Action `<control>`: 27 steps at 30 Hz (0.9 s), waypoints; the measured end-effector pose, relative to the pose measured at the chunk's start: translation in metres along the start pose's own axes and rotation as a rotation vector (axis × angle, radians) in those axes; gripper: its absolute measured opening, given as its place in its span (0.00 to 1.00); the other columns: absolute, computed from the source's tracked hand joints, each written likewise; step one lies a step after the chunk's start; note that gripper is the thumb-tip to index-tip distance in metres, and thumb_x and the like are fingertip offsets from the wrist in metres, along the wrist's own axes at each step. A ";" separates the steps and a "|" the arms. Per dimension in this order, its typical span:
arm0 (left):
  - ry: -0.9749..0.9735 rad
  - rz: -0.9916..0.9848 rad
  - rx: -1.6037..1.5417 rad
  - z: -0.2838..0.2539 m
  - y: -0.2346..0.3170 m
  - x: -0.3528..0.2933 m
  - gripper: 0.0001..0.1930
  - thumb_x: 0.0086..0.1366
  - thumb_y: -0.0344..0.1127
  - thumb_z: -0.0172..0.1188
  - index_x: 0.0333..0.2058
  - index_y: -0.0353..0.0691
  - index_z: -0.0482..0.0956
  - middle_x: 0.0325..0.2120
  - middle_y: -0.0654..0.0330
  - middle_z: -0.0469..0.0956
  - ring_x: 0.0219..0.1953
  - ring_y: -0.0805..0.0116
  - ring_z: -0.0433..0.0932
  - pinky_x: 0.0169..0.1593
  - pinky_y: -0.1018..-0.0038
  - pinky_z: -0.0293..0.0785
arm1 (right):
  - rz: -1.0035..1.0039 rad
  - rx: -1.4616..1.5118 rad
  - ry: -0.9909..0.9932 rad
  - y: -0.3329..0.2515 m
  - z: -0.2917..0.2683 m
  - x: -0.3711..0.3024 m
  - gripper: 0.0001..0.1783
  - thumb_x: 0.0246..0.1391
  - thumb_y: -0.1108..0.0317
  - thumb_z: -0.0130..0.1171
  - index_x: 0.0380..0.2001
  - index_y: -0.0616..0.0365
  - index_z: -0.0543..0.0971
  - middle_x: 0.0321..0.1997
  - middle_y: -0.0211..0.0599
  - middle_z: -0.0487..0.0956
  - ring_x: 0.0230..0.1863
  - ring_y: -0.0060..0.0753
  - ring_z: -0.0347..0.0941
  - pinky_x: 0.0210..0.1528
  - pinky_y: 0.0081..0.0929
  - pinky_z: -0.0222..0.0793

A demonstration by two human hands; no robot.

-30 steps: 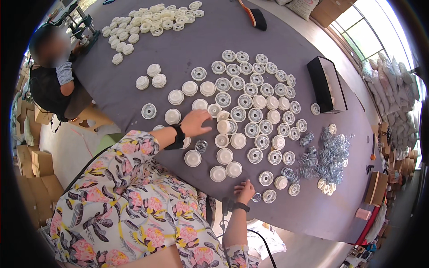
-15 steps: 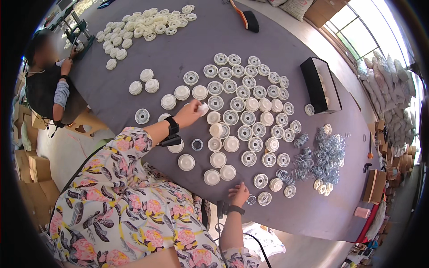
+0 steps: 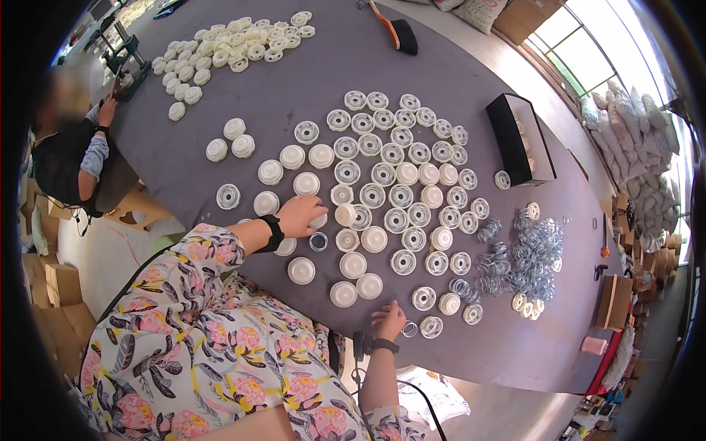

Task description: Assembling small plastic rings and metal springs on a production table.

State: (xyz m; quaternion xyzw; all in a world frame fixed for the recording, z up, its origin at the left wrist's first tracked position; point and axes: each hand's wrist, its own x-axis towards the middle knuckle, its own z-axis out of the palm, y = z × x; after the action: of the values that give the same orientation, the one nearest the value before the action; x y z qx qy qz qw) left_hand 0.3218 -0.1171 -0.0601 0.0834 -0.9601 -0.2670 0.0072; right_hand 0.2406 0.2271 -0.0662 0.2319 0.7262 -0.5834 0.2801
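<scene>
My left hand (image 3: 298, 214) reaches over the grey table, fingers bent around a white round plastic part (image 3: 319, 221), mostly hidden by them. Just beside it lies a coiled metal spring (image 3: 318, 241). A larger white round cap (image 3: 307, 184) sits behind the hand. My right hand (image 3: 387, 321) rests at the table's near edge, loosely curled with a finger extended and nothing visible in it. A thin wire spring (image 3: 409, 328) lies next to its fingertips. In front of my hands spread rows of white round housings (image 3: 401, 196), several with metal rings inside, others capped.
A heap of springs (image 3: 537, 250) lies to the right, near an open black box (image 3: 521, 140). White parts (image 3: 243, 40) pile up at the far left. A brush (image 3: 403, 37) lies at the far edge. At left, another person (image 3: 70, 162) works beside a hand press (image 3: 126, 62).
My left hand has moved toward me with the white part, from beside the housings to near the loose spring. A cap behind it is now visible. My right hand stays nearly still.
</scene>
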 end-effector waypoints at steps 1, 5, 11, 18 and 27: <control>0.000 0.001 0.003 -0.001 0.000 0.000 0.23 0.44 0.34 0.62 0.43 0.42 0.72 0.43 0.54 0.69 0.44 0.55 0.70 0.46 0.61 0.68 | -0.005 0.002 0.003 -0.001 0.001 0.000 0.18 0.57 0.59 0.47 0.25 0.65 0.67 0.15 0.37 0.69 0.09 0.30 0.68 0.04 0.19 0.56; -0.017 -0.099 -0.114 -0.020 0.002 0.012 0.25 0.44 0.38 0.64 0.44 0.42 0.72 0.39 0.54 0.72 0.42 0.54 0.72 0.45 0.62 0.69 | -0.002 0.023 0.012 0.002 -0.002 0.003 0.17 0.57 0.59 0.47 0.26 0.65 0.68 0.14 0.36 0.69 0.09 0.30 0.68 0.04 0.20 0.56; 0.422 -0.303 -0.135 -0.053 -0.097 0.061 0.25 0.47 0.37 0.63 0.45 0.37 0.70 0.42 0.52 0.72 0.45 0.55 0.72 0.50 0.66 0.67 | 0.003 0.024 0.020 0.005 -0.003 0.001 0.17 0.57 0.59 0.48 0.26 0.65 0.68 0.16 0.36 0.69 0.10 0.31 0.68 0.04 0.20 0.56; 0.290 -0.403 -0.037 -0.064 -0.144 0.099 0.21 0.46 0.34 0.61 0.42 0.40 0.73 0.43 0.54 0.72 0.46 0.53 0.70 0.50 0.65 0.67 | 0.021 0.005 0.070 0.001 -0.002 -0.002 0.18 0.57 0.58 0.47 0.25 0.65 0.68 0.14 0.38 0.70 0.09 0.31 0.68 0.04 0.20 0.56; 0.336 -0.086 0.122 -0.057 -0.101 0.099 0.16 0.45 0.37 0.62 0.34 0.42 0.74 0.37 0.56 0.72 0.41 0.55 0.72 0.44 0.63 0.68 | 0.055 0.018 0.061 -0.001 -0.005 0.005 0.19 0.58 0.58 0.46 0.22 0.64 0.68 0.14 0.36 0.69 0.10 0.29 0.69 0.04 0.19 0.56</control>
State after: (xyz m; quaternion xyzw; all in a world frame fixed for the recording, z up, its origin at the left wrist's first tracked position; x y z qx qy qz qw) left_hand 0.2429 -0.2474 -0.0662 0.1678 -0.9553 -0.1906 0.1510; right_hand 0.2351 0.2318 -0.0682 0.2719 0.7227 -0.5746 0.2716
